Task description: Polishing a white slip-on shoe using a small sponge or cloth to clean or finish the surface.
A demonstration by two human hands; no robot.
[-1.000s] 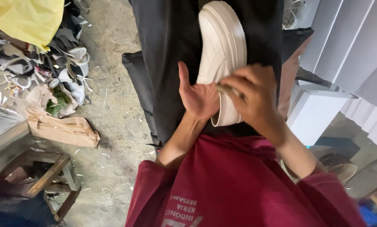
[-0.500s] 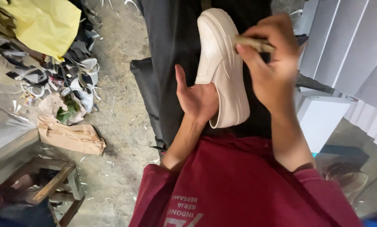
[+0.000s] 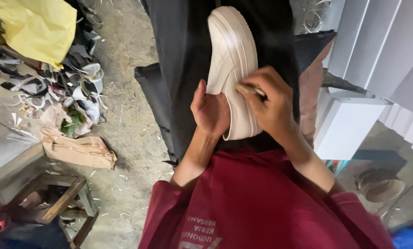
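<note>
A white slip-on shoe lies sole-side up on my lap, across my black trousers. My left hand grips the shoe's side near its lower end, thumb pointing up. My right hand is closed around a thin tan stick-like tool, whose tip touches the shoe's sole edge about halfway along. My red shirt fills the bottom of the view. The tool's far end is hidden in my fingers.
A heap of leather and paper scraps with a yellow bag lies on the concrete floor at left. A brown paper bag and a wooden stool sit below it. White boxes stand at right.
My right hand with the tool went up to the shoe's far end, then came back down to the middle of the sole. The left hand kept its hold on the shoe.
</note>
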